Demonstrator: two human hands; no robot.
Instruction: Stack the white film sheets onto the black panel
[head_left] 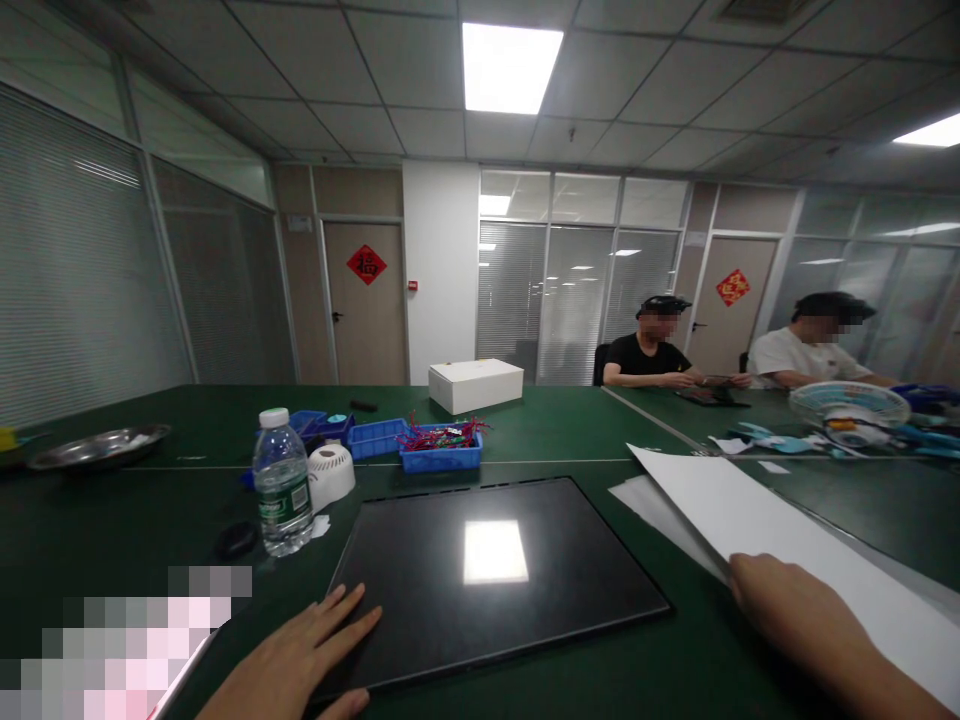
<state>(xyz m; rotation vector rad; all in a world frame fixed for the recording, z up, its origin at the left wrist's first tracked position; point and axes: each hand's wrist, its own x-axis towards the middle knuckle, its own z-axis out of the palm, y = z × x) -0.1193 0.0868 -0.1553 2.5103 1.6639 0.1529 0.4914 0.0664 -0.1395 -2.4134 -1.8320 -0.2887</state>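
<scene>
A large black glossy panel (495,575) lies flat on the green table (187,420) in front of me. My left hand (304,650) rests open on the panel's near left corner, fingers stretched flat and thumb at its front edge. My right hand (787,610) is at the near edge of a big white sheet (757,525) that is tilted up off the table to the right of the panel. Its fingers are tucked under the sheet, apparently gripping it.
A water bottle (283,495), a white round device (330,473) and a small black object (237,540) stand left of the panel. Blue trays (440,452), a white box (475,385) and a metal dish (101,447) lie farther back. Two seated people (645,360) work at the far right.
</scene>
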